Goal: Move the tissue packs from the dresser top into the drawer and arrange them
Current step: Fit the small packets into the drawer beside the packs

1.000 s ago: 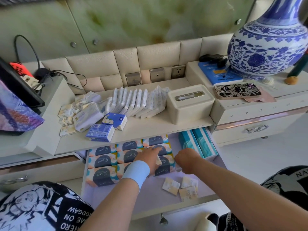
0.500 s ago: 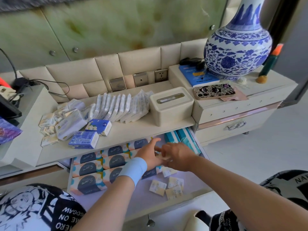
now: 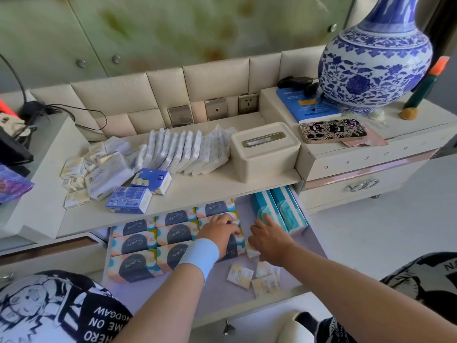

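Several small cream packs [image 3: 74, 169] heaped at the left of the worktop [image 3: 210, 185], next to two blue packs [image 3: 128, 200] and a leaning row of white packs [image 3: 183, 152]. Below, in the open drawer [image 3: 210, 293], dark-labelled tissue packs [image 3: 138, 243] laid in rows. Left hand [image 3: 220, 231] palm-down on the rightmost of them, gripping nothing. Right hand [image 3: 268, 240] spread wide, fingertips at the teal packs [image 3: 284, 211], one small pack [image 3: 251, 252] partly under its palm. Three loose packs [image 3: 239, 276] near the drawer front.

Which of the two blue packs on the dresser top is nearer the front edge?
The left blue pack, text side up; the cartoon pack sits behind it.
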